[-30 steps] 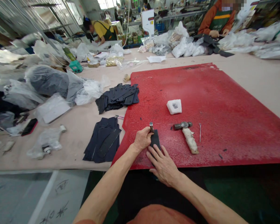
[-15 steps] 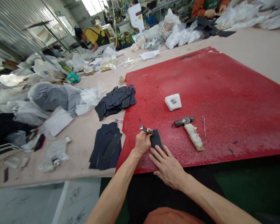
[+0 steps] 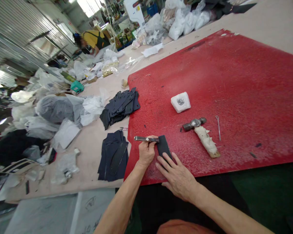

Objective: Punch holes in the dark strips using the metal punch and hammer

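Note:
My left hand [image 3: 146,153] is closed around a slim metal punch [image 3: 143,139], which leans far over to the left. The punch's right end meets the edge of a dark, flat rectangular piece [image 3: 163,144] on the red mat [image 3: 236,97]. My right hand [image 3: 177,172] rests with fingers spread over the lower part of that piece. Right of my hands lies a hammer [image 3: 194,123] with a pale, wrapped handle. A thin metal pin with a looped end [image 3: 218,127] is beside it. Beyond the hammer sits a white block [image 3: 180,102] with small shiny bits on top.
Left of the mat are a stack of dark flat pieces [image 3: 112,156] and a heap of dark cut pieces [image 3: 120,105]. Plastic bags [image 3: 56,107] crowd the table's left side. A person in yellow [image 3: 94,39] bends over at the back.
The punch has tipped further left and now lies nearly level in my left hand. My right hand stays on the dark piece. The camera view has shifted slightly.

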`<state>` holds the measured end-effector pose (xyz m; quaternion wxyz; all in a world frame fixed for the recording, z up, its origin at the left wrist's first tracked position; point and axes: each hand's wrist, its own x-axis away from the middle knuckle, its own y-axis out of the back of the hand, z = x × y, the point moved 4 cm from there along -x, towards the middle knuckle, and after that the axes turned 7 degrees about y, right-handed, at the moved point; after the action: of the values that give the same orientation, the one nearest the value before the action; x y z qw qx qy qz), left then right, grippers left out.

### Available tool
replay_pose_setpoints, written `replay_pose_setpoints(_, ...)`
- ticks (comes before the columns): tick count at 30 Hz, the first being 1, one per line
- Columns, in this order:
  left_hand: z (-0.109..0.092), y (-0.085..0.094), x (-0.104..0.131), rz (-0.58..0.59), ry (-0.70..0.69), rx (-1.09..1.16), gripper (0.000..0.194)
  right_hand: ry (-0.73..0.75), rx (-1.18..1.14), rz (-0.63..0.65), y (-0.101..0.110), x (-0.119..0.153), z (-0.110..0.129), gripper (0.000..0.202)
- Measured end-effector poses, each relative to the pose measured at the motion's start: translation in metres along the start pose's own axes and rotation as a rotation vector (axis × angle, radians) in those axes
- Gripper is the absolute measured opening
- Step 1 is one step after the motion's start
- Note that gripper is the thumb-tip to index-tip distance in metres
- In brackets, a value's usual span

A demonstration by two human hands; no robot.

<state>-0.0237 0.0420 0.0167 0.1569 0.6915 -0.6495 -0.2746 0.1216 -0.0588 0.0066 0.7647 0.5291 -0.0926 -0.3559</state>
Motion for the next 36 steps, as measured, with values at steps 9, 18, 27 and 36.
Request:
replay_pose_setpoints(9,0.003,-0.003,0.001,0.01,-0.035,0.008,0.02,-0.001,0.013,0.032,-0.002,0.0,-0.001,0.07)
replay_pose_setpoints(18,0.004,-0.005,0.001,0.024,-0.057,-0.019,0.019,-0.006,0.017,0.028,-0.001,0.0,0.0,0.071)
replay_pose_setpoints(27,0.0,-0.012,-0.001,-0.004,-0.128,-0.172,0.017,-0.014,-0.012,0.025,-0.001,-0.001,0.0,0.074)
replay_pose_setpoints(36,0.004,-0.015,0.001,-0.024,-0.106,-0.153,0.018,-0.057,-0.064,-0.071,0.03,0.004,-0.005,0.056)
